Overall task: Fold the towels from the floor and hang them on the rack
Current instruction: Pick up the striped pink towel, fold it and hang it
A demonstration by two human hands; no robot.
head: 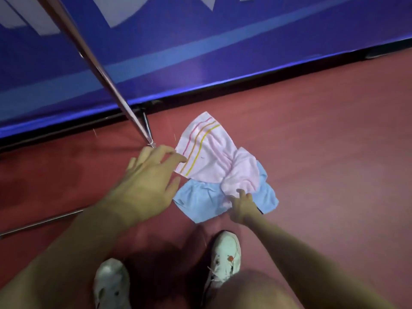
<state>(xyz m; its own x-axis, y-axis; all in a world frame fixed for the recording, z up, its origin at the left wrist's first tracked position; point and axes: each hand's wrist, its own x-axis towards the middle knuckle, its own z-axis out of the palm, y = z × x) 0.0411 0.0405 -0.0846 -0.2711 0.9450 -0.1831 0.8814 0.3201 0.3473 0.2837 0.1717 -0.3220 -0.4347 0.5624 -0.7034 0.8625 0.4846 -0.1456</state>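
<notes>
Two towels lay heaped at the centre of the frame on the floor [312, 152], the striped towel [207, 152] on top of the plain towel [198, 200]. My left hand [147, 181] hovered just left of them, my right hand [242, 207] on their lower edge. The rack pole [98, 63] slanted from the upper left, its foot left of the towels. The board [200, 41] stood behind; my shoes [224, 257] were below.

We see a red floor [312, 141], dimly lit. A blue barrier board [200, 41] with pale lettering and a lighter stripe runs along its far edge, black strip [245, 79] at base.
</notes>
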